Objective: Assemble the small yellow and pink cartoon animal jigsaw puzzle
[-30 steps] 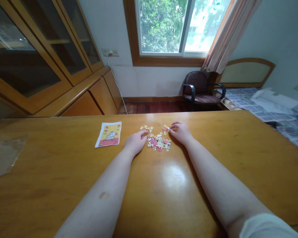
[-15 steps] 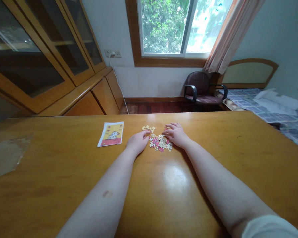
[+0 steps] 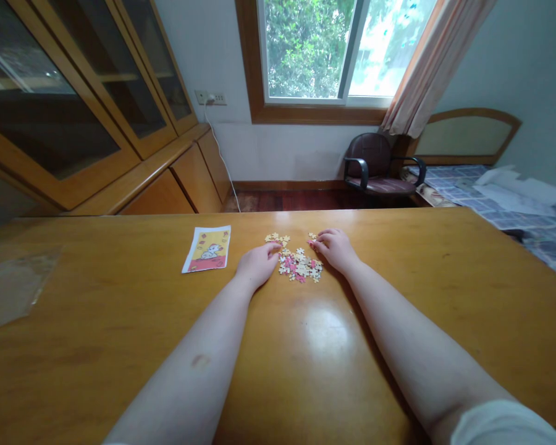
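A loose pile of jigsaw puzzle pieces (image 3: 300,267), pink and cream, lies on the wooden table between my hands. My left hand (image 3: 258,262) rests at the pile's left side with its fingers drawn together; whatever they may hold is hidden. Just beyond its fingertips sits a smaller cluster of cream pieces (image 3: 277,238). On the right, my right hand (image 3: 337,249) pinches a pink puzzle piece (image 3: 311,243) between thumb and fingers, with another cream piece right behind it. Left of my left hand lies a picture card (image 3: 208,250) showing a white cartoon animal on yellow and pink.
A clear plastic bag (image 3: 16,287) lies flat at the table's left. Beyond the wooden table (image 3: 278,371) stand a glass-door cabinet (image 3: 134,167), a dark office chair (image 3: 373,164) and a bed (image 3: 505,191). A white cord (image 3: 221,157) hangs from the wall socket.
My right hand has drawn slightly right, away from the pile, and its spread fingers have closed on a pink piece. My left hand stays in place.
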`<state>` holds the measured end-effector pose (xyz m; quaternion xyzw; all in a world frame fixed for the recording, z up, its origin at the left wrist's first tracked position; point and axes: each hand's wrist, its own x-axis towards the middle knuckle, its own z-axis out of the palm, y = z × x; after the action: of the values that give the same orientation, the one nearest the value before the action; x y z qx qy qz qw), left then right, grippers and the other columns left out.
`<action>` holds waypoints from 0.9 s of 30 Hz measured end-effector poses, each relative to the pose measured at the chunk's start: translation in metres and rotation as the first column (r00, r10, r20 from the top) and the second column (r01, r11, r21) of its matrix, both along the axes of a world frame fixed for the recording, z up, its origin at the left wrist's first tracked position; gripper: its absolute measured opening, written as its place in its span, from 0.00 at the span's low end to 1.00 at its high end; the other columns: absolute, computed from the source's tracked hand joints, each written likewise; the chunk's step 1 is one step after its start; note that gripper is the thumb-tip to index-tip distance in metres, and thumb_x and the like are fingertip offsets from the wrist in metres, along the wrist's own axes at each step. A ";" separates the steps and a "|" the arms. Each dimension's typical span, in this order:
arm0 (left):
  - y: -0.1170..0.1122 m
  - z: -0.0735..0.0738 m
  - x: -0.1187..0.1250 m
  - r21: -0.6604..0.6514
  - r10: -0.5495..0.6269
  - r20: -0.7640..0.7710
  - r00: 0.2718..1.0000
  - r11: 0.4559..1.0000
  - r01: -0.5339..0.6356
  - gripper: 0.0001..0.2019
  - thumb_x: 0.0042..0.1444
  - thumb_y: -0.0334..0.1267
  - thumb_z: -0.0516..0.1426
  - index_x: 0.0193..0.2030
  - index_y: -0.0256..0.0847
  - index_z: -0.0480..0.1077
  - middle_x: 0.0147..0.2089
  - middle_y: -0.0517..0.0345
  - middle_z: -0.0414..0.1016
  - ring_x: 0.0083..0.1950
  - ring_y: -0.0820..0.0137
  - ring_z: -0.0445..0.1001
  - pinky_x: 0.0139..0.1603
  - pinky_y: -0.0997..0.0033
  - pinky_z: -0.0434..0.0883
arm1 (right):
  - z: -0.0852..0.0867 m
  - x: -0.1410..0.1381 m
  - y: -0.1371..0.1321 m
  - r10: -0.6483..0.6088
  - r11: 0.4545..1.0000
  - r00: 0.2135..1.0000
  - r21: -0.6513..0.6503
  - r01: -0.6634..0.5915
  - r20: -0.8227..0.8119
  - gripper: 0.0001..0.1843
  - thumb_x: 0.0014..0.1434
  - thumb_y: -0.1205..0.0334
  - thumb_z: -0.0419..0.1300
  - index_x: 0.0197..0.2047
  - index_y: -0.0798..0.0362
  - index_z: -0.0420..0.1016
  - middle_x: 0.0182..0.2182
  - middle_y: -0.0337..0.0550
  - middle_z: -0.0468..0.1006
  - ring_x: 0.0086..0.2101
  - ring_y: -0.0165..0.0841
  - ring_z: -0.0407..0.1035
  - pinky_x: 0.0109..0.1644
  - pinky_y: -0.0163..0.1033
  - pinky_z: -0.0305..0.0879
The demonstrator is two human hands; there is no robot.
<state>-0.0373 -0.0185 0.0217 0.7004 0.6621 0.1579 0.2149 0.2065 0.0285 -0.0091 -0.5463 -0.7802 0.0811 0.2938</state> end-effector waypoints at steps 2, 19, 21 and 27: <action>-0.001 0.001 0.001 -0.002 0.004 -0.002 1.000 1.000 -0.004 0.19 0.58 0.47 0.51 0.54 0.52 0.72 0.43 0.58 0.80 0.47 0.61 0.76 0.46 0.66 0.69 | 0.000 0.000 0.000 0.007 1.000 1.000 0.008 -0.007 -0.018 0.10 0.59 0.56 0.60 0.30 0.51 0.80 0.38 0.46 0.80 0.43 0.40 0.70 0.53 0.47 0.63; -0.002 0.004 0.002 -0.007 0.006 -0.006 1.000 1.000 -0.006 0.19 0.58 0.43 0.50 0.55 0.52 0.72 0.44 0.58 0.80 0.47 0.61 0.76 0.47 0.66 0.69 | 0.004 -0.005 -0.006 0.112 0.994 0.992 0.009 -0.113 0.052 0.11 0.59 0.57 0.59 0.32 0.48 0.81 0.41 0.45 0.79 0.46 0.40 0.68 0.59 0.52 0.57; -0.002 0.004 0.002 -0.005 0.001 -0.013 1.000 1.000 -0.001 0.19 0.58 0.43 0.50 0.55 0.52 0.72 0.45 0.58 0.80 0.47 0.61 0.76 0.47 0.65 0.69 | 0.006 -0.006 -0.009 0.129 0.991 0.986 -0.051 -0.125 0.103 0.13 0.62 0.54 0.56 0.38 0.46 0.82 0.47 0.45 0.78 0.52 0.44 0.64 0.63 0.59 0.49; -0.001 0.003 0.002 0.001 -0.012 -0.033 0.999 1.000 0.012 0.19 0.59 0.46 0.51 0.56 0.52 0.72 0.49 0.58 0.79 0.50 0.61 0.75 0.52 0.66 0.68 | 0.011 -0.011 -0.017 0.173 0.977 0.967 -0.155 -0.144 0.186 0.20 0.65 0.47 0.49 0.56 0.39 0.74 0.62 0.46 0.64 0.64 0.53 0.47 0.63 0.71 0.35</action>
<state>-0.0354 -0.0199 0.0251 0.7071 0.6610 0.1454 0.2046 0.1957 0.0113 0.0022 -0.5067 -0.8391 0.1043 0.1679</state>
